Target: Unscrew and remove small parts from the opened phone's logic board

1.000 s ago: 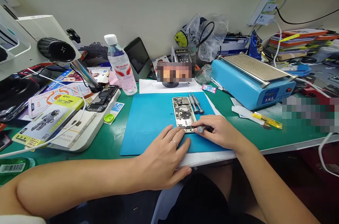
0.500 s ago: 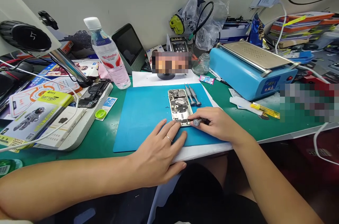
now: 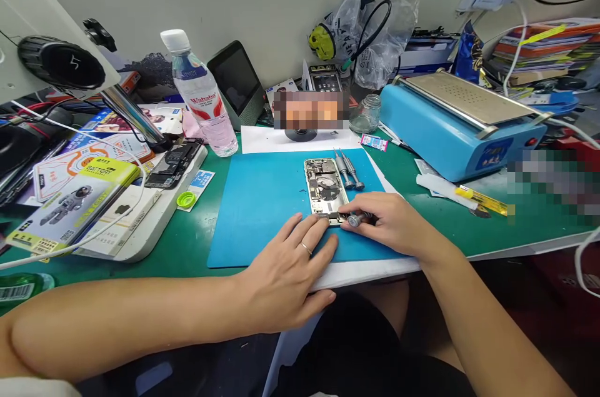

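An opened smartphone with its inner parts bare lies on a blue mat. Over the mat's front part spreads my left hand, fingers apart, a ring on one finger and fingertips touching the phone's lower edge. My right hand is at the phone's lower right corner, thumb and finger meeting its bottom end. Within its curled fingers sits a grey screwdriver, its round end cap facing out. Two more screwdrivers lie beside the phone's upper right.
A water bottle stands behind the mat's left corner. To the left are a battery box, a second opened phone and a metal stand post. A blue heating plate machine and a yellow-handled tool lie right.
The whole view has shifted slightly, so things appear further right. Both hands keep nearly the same place at the phone's lower end.
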A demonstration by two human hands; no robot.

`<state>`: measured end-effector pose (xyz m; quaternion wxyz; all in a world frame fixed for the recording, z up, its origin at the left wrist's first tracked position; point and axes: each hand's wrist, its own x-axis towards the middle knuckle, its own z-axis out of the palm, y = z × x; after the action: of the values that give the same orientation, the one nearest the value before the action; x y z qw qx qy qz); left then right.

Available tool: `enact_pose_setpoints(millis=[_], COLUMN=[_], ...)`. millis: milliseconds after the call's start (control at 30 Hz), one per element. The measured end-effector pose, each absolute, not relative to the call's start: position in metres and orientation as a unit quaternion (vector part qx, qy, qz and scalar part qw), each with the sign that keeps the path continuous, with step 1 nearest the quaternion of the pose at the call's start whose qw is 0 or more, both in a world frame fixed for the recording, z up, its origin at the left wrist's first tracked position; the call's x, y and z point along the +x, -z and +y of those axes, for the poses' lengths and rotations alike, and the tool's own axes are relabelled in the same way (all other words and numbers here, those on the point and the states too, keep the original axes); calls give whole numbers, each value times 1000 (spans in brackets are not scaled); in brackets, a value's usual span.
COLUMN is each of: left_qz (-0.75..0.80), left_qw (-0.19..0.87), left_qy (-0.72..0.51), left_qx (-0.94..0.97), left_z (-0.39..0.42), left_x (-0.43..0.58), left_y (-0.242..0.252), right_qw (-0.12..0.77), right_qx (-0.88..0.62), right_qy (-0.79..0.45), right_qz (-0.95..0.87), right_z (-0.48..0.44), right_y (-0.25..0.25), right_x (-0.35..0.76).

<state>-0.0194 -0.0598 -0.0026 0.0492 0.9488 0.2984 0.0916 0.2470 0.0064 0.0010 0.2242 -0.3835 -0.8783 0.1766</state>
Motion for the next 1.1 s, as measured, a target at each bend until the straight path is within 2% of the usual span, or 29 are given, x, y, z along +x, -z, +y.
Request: enact_pose_setpoints(millis=[400,1100], left_qz=[273,296], left_qw=[-34,12], left_qy=[-72,-78], left_qx=[959,952], left_z=[-66,-68], left_x=[-21,-21], left_y=[-1,9], right_qw=[220,215], right_qx=[-391,-406], right_qy=[-167,-146], right_qz=[-878,-876], right_z=[8,7], right_y=[1,3], right_x=[247,247])
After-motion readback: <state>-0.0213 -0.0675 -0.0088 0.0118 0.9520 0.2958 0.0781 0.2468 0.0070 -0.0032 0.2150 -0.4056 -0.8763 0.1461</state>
